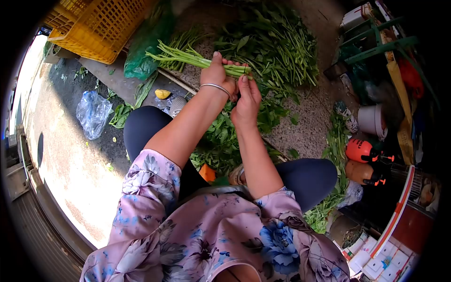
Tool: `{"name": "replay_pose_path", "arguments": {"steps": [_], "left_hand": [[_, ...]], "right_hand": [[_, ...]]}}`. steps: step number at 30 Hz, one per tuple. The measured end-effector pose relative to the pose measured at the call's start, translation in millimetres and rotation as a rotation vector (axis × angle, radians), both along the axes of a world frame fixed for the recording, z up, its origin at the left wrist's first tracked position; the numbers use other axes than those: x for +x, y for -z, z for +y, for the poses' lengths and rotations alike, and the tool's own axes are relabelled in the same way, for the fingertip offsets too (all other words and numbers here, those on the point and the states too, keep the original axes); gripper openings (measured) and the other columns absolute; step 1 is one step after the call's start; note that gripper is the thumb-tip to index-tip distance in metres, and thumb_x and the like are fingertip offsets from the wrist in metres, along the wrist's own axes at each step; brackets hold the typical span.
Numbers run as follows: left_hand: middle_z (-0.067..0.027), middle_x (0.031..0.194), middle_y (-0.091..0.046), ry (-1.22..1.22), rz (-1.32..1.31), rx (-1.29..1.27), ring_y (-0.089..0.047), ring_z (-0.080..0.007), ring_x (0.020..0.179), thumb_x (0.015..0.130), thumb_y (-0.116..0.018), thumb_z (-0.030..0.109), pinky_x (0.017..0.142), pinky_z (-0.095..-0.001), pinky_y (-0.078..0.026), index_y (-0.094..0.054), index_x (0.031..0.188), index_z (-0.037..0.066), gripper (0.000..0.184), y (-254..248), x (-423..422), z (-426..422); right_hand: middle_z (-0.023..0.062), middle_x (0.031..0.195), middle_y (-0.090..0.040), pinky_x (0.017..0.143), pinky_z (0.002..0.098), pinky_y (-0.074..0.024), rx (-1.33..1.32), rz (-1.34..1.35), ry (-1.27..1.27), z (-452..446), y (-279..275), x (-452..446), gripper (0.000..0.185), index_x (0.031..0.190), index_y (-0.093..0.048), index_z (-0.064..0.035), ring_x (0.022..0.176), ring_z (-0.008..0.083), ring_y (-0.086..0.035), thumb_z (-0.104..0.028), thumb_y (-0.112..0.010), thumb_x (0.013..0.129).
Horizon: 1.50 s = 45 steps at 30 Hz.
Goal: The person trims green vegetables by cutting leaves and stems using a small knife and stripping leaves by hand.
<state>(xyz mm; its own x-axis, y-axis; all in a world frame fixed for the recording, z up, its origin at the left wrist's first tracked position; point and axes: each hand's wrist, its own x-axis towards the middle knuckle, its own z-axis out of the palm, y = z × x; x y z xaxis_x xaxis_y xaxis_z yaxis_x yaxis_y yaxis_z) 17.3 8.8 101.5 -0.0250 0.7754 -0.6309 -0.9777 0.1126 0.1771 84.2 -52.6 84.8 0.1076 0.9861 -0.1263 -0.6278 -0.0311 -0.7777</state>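
My left hand (217, 75), with a bracelet at its wrist, is wrapped round a bunch of green stems (185, 57). The stem tips stick out to the left, and their other ends pass under my fingers to the right. My right hand (247, 96) is at those right ends, its thumb and fingers pinched together on them. Beyond my hands lies a big heap of leafy greens (291, 51) on the ground. A smaller pile of stems (188, 40) lies behind the bunch, and loose leaves (221, 141) are spread below my hands.
A yellow crate (101, 30) and a green plastic bag (141, 54) are at the upper left. A clear plastic bag (93, 114) lies left of my knee. Red (358, 150) and orange (358, 172) bottles, a white tub (371, 120) and a green frame (376, 42) stand at the right.
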Motion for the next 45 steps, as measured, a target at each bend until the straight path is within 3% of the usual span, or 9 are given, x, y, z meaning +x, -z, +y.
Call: {"name": "replay_pose_path", "arguments": {"steps": [9, 12, 17, 22, 26, 32, 37, 39, 45], "left_hand": [[-0.0037, 0.062, -0.042, -0.066, 0.24, -0.091, -0.041, -0.0155, 0.054, 0.087, -0.049, 0.014, 0.056, -0.035, -0.045, -0.042, 0.079, 0.003, 0.016, 17, -9, -4], [-0.004, 0.061, -0.042, -0.031, 0.409, -0.042, -0.042, -0.0152, 0.053, 0.087, -0.049, 0.012, 0.054, -0.0334, -0.044, -0.042, 0.081, 0.004, 0.012, 28, -16, -9], [-0.0027, 0.061, -0.042, -0.016, 0.456, 0.037, -0.041, -0.0144, 0.052, 0.087, -0.049, 0.013, 0.054, -0.0334, -0.043, -0.043, 0.081, 0.005, 0.011, 11, -31, -8], [-0.0018, 0.062, -0.043, 0.112, 0.451, 0.079, -0.043, -0.0142, 0.054, 0.086, -0.052, 0.014, 0.056, -0.0337, -0.044, -0.046, 0.08, 0.005, 0.012, 3, -41, -15], [-0.0031, 0.064, -0.046, 0.185, 0.446, 0.052, -0.047, -0.0154, 0.057, 0.086, -0.052, 0.015, 0.057, -0.0336, -0.046, -0.047, 0.081, 0.005, 0.013, 3, -47, -15], [-0.0057, 0.069, -0.051, 0.2, 0.452, 0.017, -0.052, -0.0179, 0.06, 0.087, -0.05, 0.014, 0.057, -0.0323, -0.048, -0.045, 0.086, 0.003, 0.012, 11, -48, -16], [-0.0085, 0.082, -0.058, 0.296, 0.515, -0.022, -0.056, -0.0198, 0.071, 0.087, -0.049, 0.016, 0.061, -0.0322, -0.049, -0.049, 0.091, 0.003, 0.014, 20, -43, -20], [-0.0099, 0.085, -0.059, 0.381, 0.539, -0.024, -0.057, -0.0198, 0.073, 0.087, -0.049, 0.015, 0.06, -0.0321, -0.049, -0.048, 0.091, 0.002, 0.014, 24, -37, -22], [-0.0148, 0.095, -0.057, 0.607, 0.525, -0.033, -0.058, -0.0236, 0.076, 0.086, -0.05, 0.014, 0.056, -0.0306, -0.047, -0.046, 0.099, 0.001, 0.019, 30, -14, -35]], "right_hand": [[0.0001, 0.085, -0.057, 0.059, 0.0184, -0.0419, -0.105, 0.039, 0.034, -10, 27, -9, 0.028, 0.11, -0.052, -0.0045, 0.071, 0.0047, -0.051, -0.021, -0.05, 0.088], [-0.0081, 0.056, -0.036, 0.039, 0.0179, -0.0213, -0.251, 0.11, -0.089, -16, 39, -8, 0.019, 0.1, -0.056, -0.0121, 0.044, 0.0017, -0.028, -0.026, -0.052, 0.087], [-0.0051, 0.063, -0.046, 0.044, 0.0184, -0.0322, -0.395, 0.233, -0.232, -26, 84, 14, 0.029, 0.108, -0.055, -0.0113, 0.05, 0.0031, -0.038, -0.029, -0.056, 0.085], [0.0216, 0.111, -0.052, 0.08, 0.0323, -0.0439, -0.437, -1.153, -0.275, 5, 112, 60, 0.099, 0.131, -0.026, 0.0014, 0.094, 0.0217, -0.056, -0.057, -0.067, 0.062], [0.013, 0.107, -0.05, 0.064, 0.0426, -0.0483, -0.424, -1.678, 0.18, 69, 131, 117, 0.036, 0.112, -0.049, -0.0087, 0.08, 0.0283, -0.057, -0.026, -0.057, 0.081], [0.0084, 0.106, -0.053, 0.06, 0.0432, -0.0492, -0.5, -1.984, -0.178, 90, 139, 145, 0.029, 0.108, -0.054, -0.0138, 0.08, 0.0289, -0.058, -0.025, -0.056, 0.081], [0.0059, 0.078, -0.062, 0.056, 0.0368, -0.0466, -0.542, -1.764, -0.383, 71, 108, 142, 0.025, 0.099, -0.059, -0.0097, 0.065, 0.0208, -0.057, -0.025, -0.06, 0.079], [0.0055, 0.076, -0.062, 0.048, 0.0273, -0.0425, -0.494, -1.029, -0.431, 54, 100, 141, 0.025, 0.095, -0.058, -0.0032, 0.055, 0.0113, -0.051, -0.018, -0.063, 0.077], [0.0092, 0.073, -0.061, 0.037, 0.0188, -0.0301, -0.44, -0.269, -0.317, -34, 4, 120, 0.014, 0.085, -0.057, -0.0022, 0.049, 0.0055, -0.044, -0.011, -0.064, 0.075]]}}
